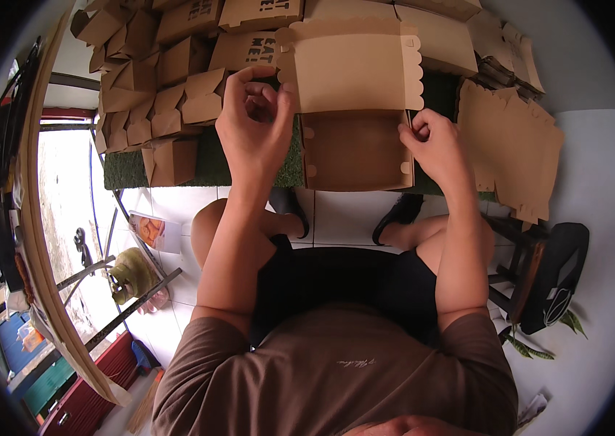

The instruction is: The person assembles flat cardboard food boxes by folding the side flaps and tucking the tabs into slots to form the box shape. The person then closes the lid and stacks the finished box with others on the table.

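An open brown cardboard box (357, 149) sits at the near edge of a green grass-like mat (209, 161). Its lid (351, 73) stands raised at the back, with scalloped flaps along both sides. My left hand (255, 120) is at the lid's left flap, fingers curled, thumb and forefinger closed at the flap's edge. At the box's right rear corner, near the lid's fold, my right hand (431, 138) pinches the side wall with bent fingers. The box's inside is bare, with small rounded tabs at its corners.
Folded boxes (169, 105) are stacked at the back left, more boxes (434, 47) behind the lid. Flat cardboard blanks (507, 142) overhang the mat on the right. A green gas cylinder (132, 275) stands on the floor at left; a dark stool (525, 272) is at right.
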{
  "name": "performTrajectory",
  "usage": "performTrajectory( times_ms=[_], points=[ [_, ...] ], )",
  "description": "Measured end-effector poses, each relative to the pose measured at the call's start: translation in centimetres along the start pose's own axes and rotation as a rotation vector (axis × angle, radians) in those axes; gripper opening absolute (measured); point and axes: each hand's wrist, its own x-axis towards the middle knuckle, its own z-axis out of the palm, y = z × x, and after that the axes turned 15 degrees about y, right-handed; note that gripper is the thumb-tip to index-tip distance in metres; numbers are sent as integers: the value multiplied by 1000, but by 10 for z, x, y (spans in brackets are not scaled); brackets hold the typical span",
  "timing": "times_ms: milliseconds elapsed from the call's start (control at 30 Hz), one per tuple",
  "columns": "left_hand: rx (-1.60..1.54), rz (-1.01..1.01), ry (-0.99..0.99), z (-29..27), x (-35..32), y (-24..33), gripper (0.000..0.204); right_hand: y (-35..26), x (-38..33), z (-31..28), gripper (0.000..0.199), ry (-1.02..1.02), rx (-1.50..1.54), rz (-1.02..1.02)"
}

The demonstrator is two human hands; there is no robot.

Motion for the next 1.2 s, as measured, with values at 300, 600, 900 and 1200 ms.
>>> performTrajectory(
  times_ms=[300,600,900,1200],
  points=[
    [174,-17,-128,13,5,-29,50,28,22,1,51,34,335,100],
    [74,-360,-404,14,26,-38,53,35,39,11,37,-33,576,156],
    [199,-393,-638,-16,32,-15,80,50,32,-25,31,-520,551,388],
    [196,-382,-725,-14,44,-14,71,44,27,-34,39,-551,581,403]
  ],
)
